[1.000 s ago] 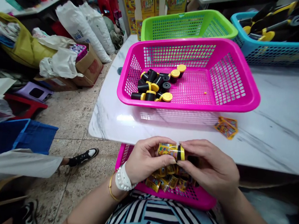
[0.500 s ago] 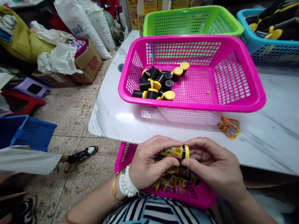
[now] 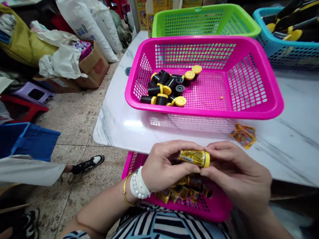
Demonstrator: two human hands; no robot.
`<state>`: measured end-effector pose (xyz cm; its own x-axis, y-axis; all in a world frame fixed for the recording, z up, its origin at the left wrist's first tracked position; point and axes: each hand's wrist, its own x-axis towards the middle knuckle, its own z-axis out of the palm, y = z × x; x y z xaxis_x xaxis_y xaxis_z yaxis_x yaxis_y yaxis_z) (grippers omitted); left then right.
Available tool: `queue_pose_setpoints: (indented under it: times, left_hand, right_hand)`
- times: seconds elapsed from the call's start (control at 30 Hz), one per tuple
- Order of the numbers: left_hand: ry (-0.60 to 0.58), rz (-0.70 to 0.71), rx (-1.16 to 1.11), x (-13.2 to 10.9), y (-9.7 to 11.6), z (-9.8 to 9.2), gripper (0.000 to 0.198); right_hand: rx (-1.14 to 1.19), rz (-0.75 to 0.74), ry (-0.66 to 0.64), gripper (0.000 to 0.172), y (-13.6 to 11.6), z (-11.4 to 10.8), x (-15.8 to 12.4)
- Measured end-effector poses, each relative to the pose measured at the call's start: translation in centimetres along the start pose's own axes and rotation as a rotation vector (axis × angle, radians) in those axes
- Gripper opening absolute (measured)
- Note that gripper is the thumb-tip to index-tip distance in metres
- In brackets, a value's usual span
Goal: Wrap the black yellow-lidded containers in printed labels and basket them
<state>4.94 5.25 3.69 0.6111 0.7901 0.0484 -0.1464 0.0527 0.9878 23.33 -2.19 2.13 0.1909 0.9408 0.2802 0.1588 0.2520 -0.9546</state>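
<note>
A small tube (image 3: 193, 157) with a yellow printed wrapper and a yellow cap lies sideways between my two hands. My left hand (image 3: 170, 165) grips its body between thumb and fingers. At the cap end, the thumb and fingertips of my right hand (image 3: 234, 171) pinch the tube. Below my hands, a lower pink basket (image 3: 210, 212) at my lap holds several yellow printed wrapped pieces (image 3: 184, 192). On the table, an upper pink basket (image 3: 203, 112) contains several black tubes (image 3: 163, 77) with yellow caps, grouped at its left.
Printed labels (image 3: 243, 135) lie on the marble-patterned table (image 3: 118, 131). Behind are a green basket (image 3: 204, 10) and a blue basket (image 3: 301, 52) holding black and yellow items. Boxes, white sacks (image 3: 81, 24) and a person's shoe (image 3: 92, 164) are at left.
Both hands and the tube have shifted slightly right. The wrapper now covers the black band that showed beside the cap.
</note>
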Motion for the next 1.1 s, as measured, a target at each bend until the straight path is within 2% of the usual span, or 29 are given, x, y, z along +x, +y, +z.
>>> queue_pose_setpoints:
  times: [0.07, 0.17, 0.23, 0.27, 0.37, 0.43, 0.5, 0.57, 0.63, 0.7, 0.77, 0.83, 0.9, 0.97, 1.03, 1.1]
  left_hand:
    - [-0.049, -0.042, -0.018, 0.2, 0.3, -0.3, 0.035]
    - [-0.034, -0.176, -0.066, 0.1, 0.7, -0.9, 0.043]
    - [-0.005, -0.261, -0.064, -0.2, 0.7, -1.1, 0.037]
    - [0.013, -0.258, -0.03, -0.3, 0.6, -1.1, 0.033]
    - [0.064, -0.057, 0.187, -0.3, 0.3, -0.9, 0.028]
    - [0.043, 0.095, 0.295, -0.1, 0.2, -0.7, 0.03]
    - [-0.014, 0.156, 0.315, 0.4, 0.1, -0.6, 0.031]
    - [-0.032, 0.15, 0.284, 0.9, 0.0, -0.6, 0.03]
    - [-0.011, 0.061, 0.201, 1.2, -0.1, -0.5, 0.035]
    - [-0.001, -0.109, 0.061, 1.2, -0.1, -0.4, 0.047]
    - [-0.012, -0.28, -0.045, 1.0, -0.1, -0.4, 0.049]
    - [-0.025, -0.361, -0.087, 0.6, 0.0, -0.3, 0.043]
    - [-0.009, -0.318, -0.065, 0.0, 0.1, -0.2, 0.034]
    - [0.04, -0.176, 0.04, -0.6, 0.2, -0.1, 0.028]
    - [0.068, 0.018, 0.227, -1.1, 0.2, -0.1, 0.022]
    - [0.027, 0.186, 0.388, -1.2, 0.3, -0.4, 0.021]
  right_hand:
    - [-0.076, -0.048, 0.004, 0.036, 0.2, -0.4, 0.3]
    - [-0.162, -0.133, -0.005, 0.041, 0.6, -0.7, 0.7]
    - [-0.192, -0.186, -0.021, 0.043, 0.7, -0.6, 0.8]
    - [-0.196, -0.186, -0.028, 0.043, 0.8, -0.4, 0.9]
    - [-0.091, -0.072, -0.01, 0.04, 0.7, 0.2, 1.0]
    - [0.049, 0.044, 0.018, 0.035, 0.5, 0.6, 1.0]
    - [0.152, 0.129, 0.052, 0.028, 0.3, 0.9, 1.0]
    - [0.197, 0.196, 0.081, 0.024, 0.0, 1.1, 1.1]
    - [0.223, 0.258, 0.082, 0.027, -0.1, 1.2, 1.2]
    - [0.221, 0.265, 0.074, 0.029, -0.1, 1.0, 1.2]
    - [0.16, 0.181, 0.055, 0.028, 0.2, 0.7, 1.2]
    - [0.063, 0.06, 0.011, 0.027, 0.5, 0.2, 1.0]
    - [-0.018, -0.021, -0.041, 0.029, 0.8, -0.1, 0.8]
    - [-0.034, -0.022, -0.041, 0.029, 0.8, -0.1, 0.5]
    - [0.041, 0.052, 0.005, 0.027, 0.6, 0.3, 0.2]
    - [0.164, 0.159, 0.05, 0.025, 0.3, 0.8, 0.0]
